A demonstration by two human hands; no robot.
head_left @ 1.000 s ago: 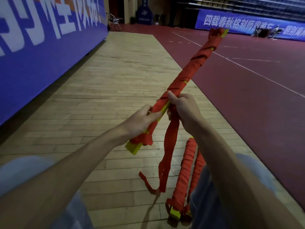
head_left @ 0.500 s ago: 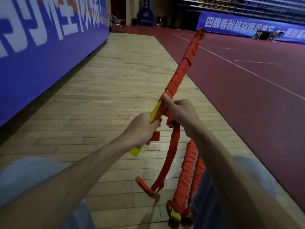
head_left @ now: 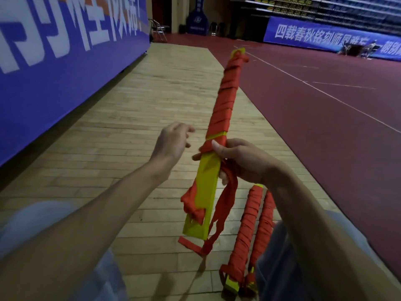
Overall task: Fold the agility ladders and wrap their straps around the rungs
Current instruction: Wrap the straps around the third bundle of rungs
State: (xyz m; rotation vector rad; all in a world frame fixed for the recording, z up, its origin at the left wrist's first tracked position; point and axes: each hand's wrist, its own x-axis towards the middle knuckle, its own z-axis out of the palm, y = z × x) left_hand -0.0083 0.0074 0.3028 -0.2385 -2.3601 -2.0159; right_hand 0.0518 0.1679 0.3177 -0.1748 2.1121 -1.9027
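Note:
I hold a bundle of yellow ladder rungs point(head_left: 208, 185) upright and tilted away from me. Red strap point(head_left: 224, 101) is wound around its upper half; the lower half shows bare yellow. My right hand point(head_left: 240, 161) grips the bundle at the edge of the winding and also pinches the loose red strap tail point(head_left: 219, 216), which hangs down to the floor. My left hand point(head_left: 171, 142) hovers to the left of the bundle, fingers apart, touching nothing. Two wrapped ladder bundles point(head_left: 245, 231) lie on the floor by my right knee.
I sit on a wooden floor strip point(head_left: 121, 131). A blue banner wall point(head_left: 54, 68) runs along the left. Dark red court flooring point(head_left: 325, 118) with white lines lies to the right. A folding chair point(head_left: 158, 29) stands far back.
My left hand has let go of the bundle's lower end and moved up and to the left. The bundle has turned, showing its broad yellow face, and its top swung slightly left.

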